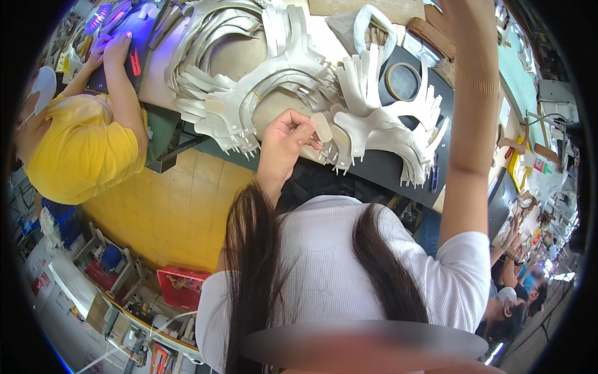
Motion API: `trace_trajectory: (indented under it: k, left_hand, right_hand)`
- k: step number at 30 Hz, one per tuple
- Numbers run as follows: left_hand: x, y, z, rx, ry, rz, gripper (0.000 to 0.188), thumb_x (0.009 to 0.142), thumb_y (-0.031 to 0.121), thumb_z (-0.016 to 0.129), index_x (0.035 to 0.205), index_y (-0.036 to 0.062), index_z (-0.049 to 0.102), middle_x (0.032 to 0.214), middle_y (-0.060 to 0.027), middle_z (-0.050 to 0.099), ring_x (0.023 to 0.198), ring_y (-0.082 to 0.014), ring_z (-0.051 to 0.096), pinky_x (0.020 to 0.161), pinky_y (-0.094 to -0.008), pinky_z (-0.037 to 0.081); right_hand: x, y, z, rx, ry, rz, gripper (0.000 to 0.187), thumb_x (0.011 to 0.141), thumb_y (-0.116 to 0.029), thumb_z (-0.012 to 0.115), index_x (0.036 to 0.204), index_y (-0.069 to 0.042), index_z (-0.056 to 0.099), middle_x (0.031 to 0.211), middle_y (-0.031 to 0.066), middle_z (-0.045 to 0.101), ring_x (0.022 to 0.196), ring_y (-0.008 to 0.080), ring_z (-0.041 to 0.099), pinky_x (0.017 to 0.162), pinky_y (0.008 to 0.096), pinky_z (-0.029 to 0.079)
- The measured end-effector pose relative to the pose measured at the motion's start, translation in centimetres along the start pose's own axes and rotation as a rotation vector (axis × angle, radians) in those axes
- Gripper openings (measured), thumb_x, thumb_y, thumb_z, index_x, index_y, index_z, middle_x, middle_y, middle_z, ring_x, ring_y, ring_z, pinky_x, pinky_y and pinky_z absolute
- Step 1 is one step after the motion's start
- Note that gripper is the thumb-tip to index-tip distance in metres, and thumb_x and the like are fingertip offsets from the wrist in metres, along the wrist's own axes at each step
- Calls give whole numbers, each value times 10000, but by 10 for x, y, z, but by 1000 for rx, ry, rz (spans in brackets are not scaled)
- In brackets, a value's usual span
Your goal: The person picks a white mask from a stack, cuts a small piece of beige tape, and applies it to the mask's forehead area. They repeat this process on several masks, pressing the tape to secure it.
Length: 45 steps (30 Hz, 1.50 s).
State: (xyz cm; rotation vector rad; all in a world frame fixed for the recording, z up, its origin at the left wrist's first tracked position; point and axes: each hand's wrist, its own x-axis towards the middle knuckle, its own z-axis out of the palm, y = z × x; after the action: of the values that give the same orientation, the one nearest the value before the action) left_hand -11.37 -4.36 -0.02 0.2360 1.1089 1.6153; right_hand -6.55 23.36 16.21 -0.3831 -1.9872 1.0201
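My left hand (285, 138) is closed, pinching a small cream oval piece (322, 127) between thumb and fingers. It is held up at the table's near edge, in front of pale cut pieces. To its left lies a pile of curved, leather-like cream pieces (233, 93) with narrow tabs along their ends. More such branching cream pieces (374, 128) are fanned out to its right, their strips hanging toward me. My right arm (473, 124) stretches far forward along the right side. The picture's upper edge cuts it off, so my right hand is out of sight.
Beyond the right pile are a round dark disc with a tan rim (403, 81) and a clear plastic bag (367, 31). A co-worker in a yellow shirt (87, 149) sits at left near a red tool (135, 62). A red crate (180, 287) stands behind at lower left.
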Motion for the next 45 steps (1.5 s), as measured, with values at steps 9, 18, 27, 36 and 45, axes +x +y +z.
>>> trace_trajectory:
  k: [9,18,27,36,45]
  left_hand:
    - [-17,-6,16,94,-32,86,68,906,62,569,846,35,553,782,-84,625,662,-157,610,600,-279,514]
    - [-19,-14,25,87,4,10,77,924,84,570,901,33,517,771,-75,610,645,-161,630,576,-261,492]
    - [-2,-7,28,38,-13,-17,71,924,55,537,969,24,490,871,-146,637,766,-244,679,662,-305,553]
    - [11,2,24,-128,-24,-73,72,914,54,546,964,35,497,888,-124,620,848,-235,651,705,-327,537]
    - [12,9,31,-227,-49,-75,40,897,73,572,879,57,541,845,-56,581,770,-155,572,674,-304,461]
  right_hand:
    - [-169,24,-103,573,89,321,554,927,-240,596,1378,-22,361,1317,169,505,1242,356,496,1051,462,401]
    - [-120,-3,-177,-927,-56,219,599,716,-203,776,1222,-50,497,1083,149,608,998,264,613,850,352,482]
    - [-80,76,-133,-1563,-561,-158,271,772,-180,626,1040,-160,592,998,50,621,991,255,582,873,452,418]
    - [-98,139,-75,-1578,-792,-288,255,798,-167,581,1051,-202,586,1064,6,501,994,185,521,909,373,338]
    - [-108,89,-59,-1206,-475,-354,359,756,-247,700,1107,-237,626,1210,16,521,1146,217,483,1016,462,270]
